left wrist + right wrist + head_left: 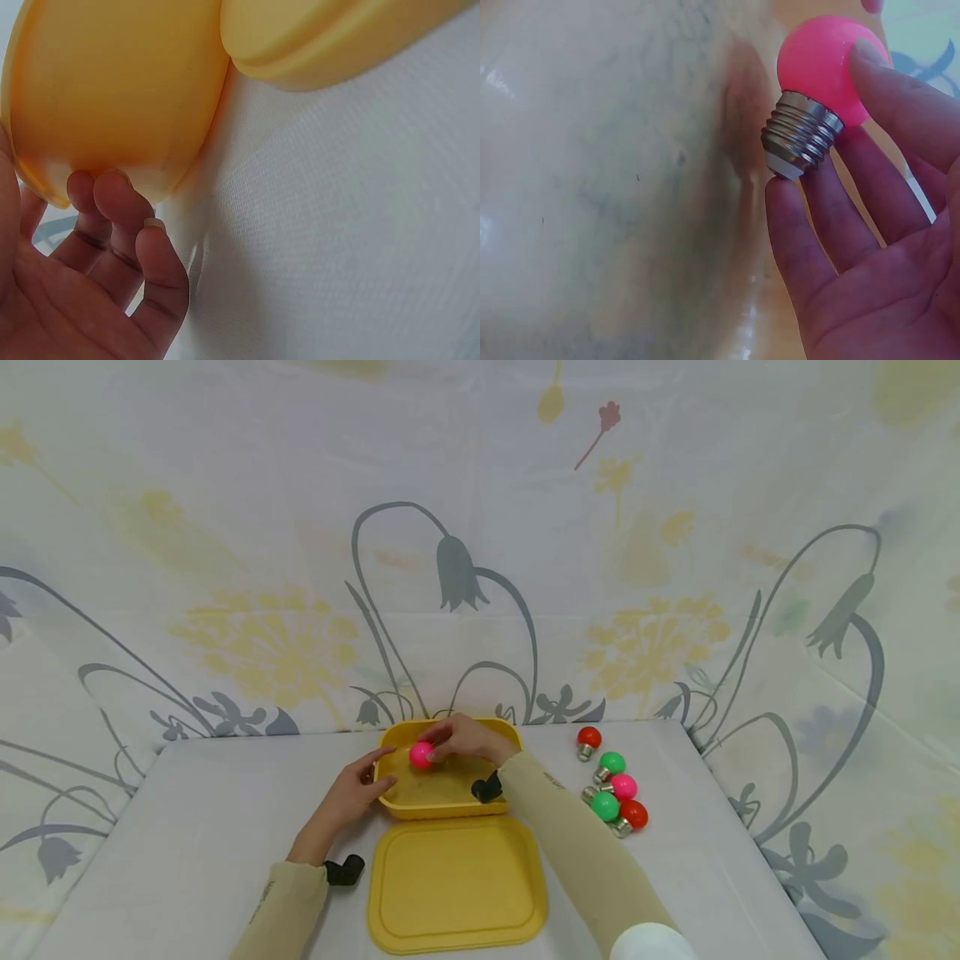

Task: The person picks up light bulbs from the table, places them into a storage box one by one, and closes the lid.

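Note:
A pink light bulb [421, 755] is pinched by my right hand [472, 737] over the yellow plastic container [442, 811]. In the right wrist view, the thumb lies on the bulb's pink globe [817, 60], and fingers support it from below near the silver screw base [801, 127]. My left hand [358, 792] holds the container's left side. The left wrist view shows its curled fingers [120, 199] against the outer wall [120, 90]. The right forearm hides part of the container's right end.
A flat yellow lid [457, 885] lies in front of the container. Right of the right forearm, several loose bulbs lie on the white tabletop [225, 810], among them a red bulb [589, 737], a green bulb [605, 807] and another pink bulb [624, 787]. A patterned cloth [300, 527] hangs behind.

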Demonstrator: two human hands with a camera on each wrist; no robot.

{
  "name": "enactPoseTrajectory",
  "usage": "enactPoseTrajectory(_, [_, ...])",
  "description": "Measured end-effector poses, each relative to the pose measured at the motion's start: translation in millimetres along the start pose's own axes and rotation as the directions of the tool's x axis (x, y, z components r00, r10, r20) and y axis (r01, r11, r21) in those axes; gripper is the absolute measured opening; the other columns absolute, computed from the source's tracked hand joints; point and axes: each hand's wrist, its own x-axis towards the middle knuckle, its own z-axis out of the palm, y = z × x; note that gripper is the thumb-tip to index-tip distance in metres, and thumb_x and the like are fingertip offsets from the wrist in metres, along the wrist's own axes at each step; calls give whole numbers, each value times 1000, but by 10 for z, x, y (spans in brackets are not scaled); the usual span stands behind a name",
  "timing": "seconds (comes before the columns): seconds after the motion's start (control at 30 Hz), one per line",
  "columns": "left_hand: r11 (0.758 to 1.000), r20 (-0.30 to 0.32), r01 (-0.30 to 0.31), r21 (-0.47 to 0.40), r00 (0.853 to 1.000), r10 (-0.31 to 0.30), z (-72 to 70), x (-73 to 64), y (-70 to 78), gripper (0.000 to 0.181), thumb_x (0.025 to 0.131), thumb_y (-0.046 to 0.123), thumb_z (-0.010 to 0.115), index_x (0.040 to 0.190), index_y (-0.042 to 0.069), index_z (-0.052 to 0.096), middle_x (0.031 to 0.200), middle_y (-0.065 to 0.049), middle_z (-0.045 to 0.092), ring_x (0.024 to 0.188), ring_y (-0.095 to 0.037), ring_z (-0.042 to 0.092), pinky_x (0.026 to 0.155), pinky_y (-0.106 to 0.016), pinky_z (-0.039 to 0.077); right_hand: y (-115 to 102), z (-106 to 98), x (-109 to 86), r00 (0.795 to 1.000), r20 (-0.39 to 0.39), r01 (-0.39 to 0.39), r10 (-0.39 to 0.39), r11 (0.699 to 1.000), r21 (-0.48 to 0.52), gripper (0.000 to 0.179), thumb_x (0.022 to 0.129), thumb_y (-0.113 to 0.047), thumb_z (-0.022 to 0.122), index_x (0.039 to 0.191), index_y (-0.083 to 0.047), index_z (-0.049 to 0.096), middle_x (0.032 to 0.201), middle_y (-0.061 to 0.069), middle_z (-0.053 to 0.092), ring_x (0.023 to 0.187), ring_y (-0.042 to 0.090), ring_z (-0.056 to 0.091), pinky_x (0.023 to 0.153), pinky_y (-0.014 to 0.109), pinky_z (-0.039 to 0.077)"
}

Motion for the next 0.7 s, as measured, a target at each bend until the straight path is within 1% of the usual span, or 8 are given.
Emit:
enactPoseTrajectory(0.2, [1000,3,1,-5,1000,-1,0,-2,17,51,95,19,67,143,12,53,81,-7,41,77,-22,41,63,-29,34,91,33,20,999,-30,-42,44,997,59,40,86,-13,76,125,-7,70,116,3,70,99,15,64,92,28,49])
enactPoseTrajectory(0.3, [1000,11,8,-7,1000,-8,-1,-8,19,51,96,20,66,144,12,52,81,-7,41,77,-22,41,63,-29,35,143,60,36,998,-47,-47,51,996,78,40,86,-15,77,125,-6,70,115,3,70,98,14,64,90,27,49])
enactPoseTrajectory(0.5, [1000,1,11,-3,1000,-11,2,-19,13,50,96,19,66,143,12,52,82,-7,41,79,-22,41,64,-30,34,149,105,57,998,-60,-31,34,999,44,38,87,-17,77,123,-7,71,113,3,71,93,15,61,84,26,50])
enactPoseTrajectory(0.7, [1000,0,1,1,1000,-1,1,-11,6,50,96,21,66,143,12,53,81,-6,40,78,-22,42,65,-30,34,127,133,69,994,-72,-76,77,997,17,36,88,-20,76,122,-9,72,111,0,70,93,15,60,86,27,48])
